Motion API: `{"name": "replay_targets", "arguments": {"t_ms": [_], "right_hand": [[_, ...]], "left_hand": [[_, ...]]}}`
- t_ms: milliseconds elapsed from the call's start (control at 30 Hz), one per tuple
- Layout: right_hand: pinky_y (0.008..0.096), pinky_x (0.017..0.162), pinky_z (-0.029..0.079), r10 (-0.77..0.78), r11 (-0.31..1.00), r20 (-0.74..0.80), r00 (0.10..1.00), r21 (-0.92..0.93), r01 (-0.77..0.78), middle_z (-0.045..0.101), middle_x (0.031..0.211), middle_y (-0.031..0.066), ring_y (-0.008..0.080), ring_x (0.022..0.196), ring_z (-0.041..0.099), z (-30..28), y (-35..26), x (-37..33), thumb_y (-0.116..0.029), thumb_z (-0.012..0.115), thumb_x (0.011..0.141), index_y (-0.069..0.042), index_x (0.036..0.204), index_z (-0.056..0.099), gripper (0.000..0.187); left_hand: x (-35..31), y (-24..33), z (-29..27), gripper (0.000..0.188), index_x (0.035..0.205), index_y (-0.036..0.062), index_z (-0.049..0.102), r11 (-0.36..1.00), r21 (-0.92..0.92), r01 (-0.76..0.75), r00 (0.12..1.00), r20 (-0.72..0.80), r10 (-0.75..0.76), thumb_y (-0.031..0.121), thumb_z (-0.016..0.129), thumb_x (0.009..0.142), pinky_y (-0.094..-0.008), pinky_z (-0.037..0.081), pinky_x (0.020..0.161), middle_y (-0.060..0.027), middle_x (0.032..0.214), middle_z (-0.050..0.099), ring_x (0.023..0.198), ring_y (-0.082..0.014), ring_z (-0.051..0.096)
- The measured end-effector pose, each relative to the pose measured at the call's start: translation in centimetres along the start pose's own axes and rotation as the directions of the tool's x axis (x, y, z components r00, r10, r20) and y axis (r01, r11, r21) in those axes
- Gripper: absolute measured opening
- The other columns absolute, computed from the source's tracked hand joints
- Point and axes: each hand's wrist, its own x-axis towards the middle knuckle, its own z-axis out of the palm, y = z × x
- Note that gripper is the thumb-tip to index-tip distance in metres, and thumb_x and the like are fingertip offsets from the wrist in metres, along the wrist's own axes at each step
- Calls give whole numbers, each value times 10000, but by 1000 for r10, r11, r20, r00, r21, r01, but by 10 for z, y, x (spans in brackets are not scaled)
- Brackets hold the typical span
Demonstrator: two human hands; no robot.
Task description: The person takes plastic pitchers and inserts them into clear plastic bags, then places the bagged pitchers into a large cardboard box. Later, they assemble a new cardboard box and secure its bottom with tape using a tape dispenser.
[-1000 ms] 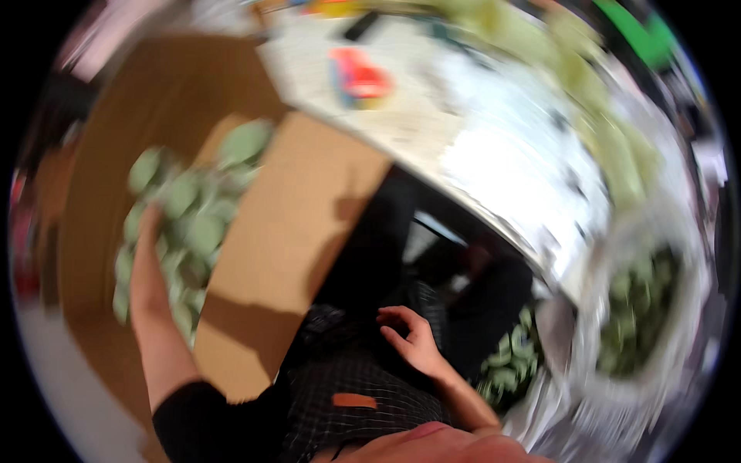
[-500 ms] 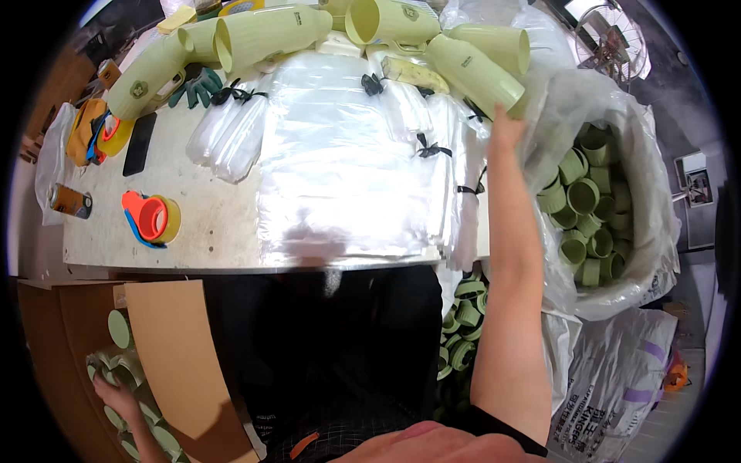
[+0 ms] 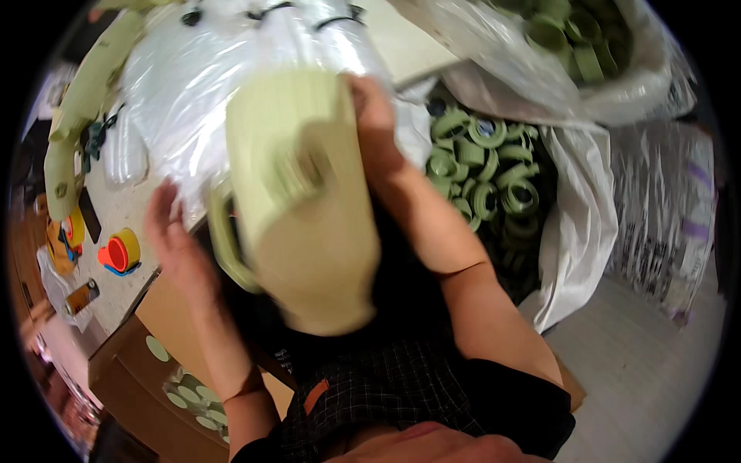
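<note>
Tilted in front of my body is a pale green jug shell (image 3: 301, 208) with a looped handle, smeared by motion. My right hand (image 3: 374, 127) is closed on its upper right side; the fingertips are partly hidden behind it. On the other side, my left hand (image 3: 181, 251) is beside the handle, fingers spread and holding nothing. Beyond the jug, clear plastic bags (image 3: 181, 116) lie flat on the worktable (image 3: 116, 220). More pale green jug shells (image 3: 96, 81) lie end to end along the table's left part.
A cardboard box (image 3: 123, 366) with wrapped green pieces stands at lower left. On the right, a white sack (image 3: 583, 231) holds green lids (image 3: 486, 170); behind it is a plastic-lined container of green cups (image 3: 583, 35). A tape roll in an orange dispenser (image 3: 120, 251) sits on the table.
My right hand has brought a jug shell from the table's far right to in front of me. My left hand has come up out of the cardboard box. The view has turned right.
</note>
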Motion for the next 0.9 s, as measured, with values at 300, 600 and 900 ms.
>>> {"name": "replay_targets", "arguments": {"t_ms": [300, 600, 900], "right_hand": [[328, 785, 518, -425, 683, -323, 846, -727, 66, 654, 961, 114, 226, 859, 646, -150, 17, -146, -130, 657, 880, -42, 1006, 664, 154], [449, 1060, 450, 136, -526, -647, 750, -689, -499, 340, 1568, 91, 367, 1480, 230, -345, 79, -131, -337, 760, 813, -222, 1220, 702, 428], [422, 848, 434, -477, -67, -235, 847, -951, -302, 608, 903, 100, 348, 901, 493, -282, 27, -146, -174, 835, 664, -60, 862, 583, 340]], "left_hand": [[-103, 38, -30, 532, 1208, -30, 589, 761, 86, 643, 765, -5, -645, 384, 278, 1085, -366, 507, 928, -136, 1129, 675, 1010, -204, 654], [-140, 79, -70, 419, 1317, -37, 538, 657, -45, 753, 634, 320, -704, 216, 615, 992, -375, 466, 1009, -108, 1239, 655, 1120, -203, 629], [-149, 56, -57, 503, 1458, 4, 426, 597, -424, 681, 675, 47, -736, 306, 436, 1055, -450, 395, 1120, -139, 1466, 508, 1330, -290, 505]]}}
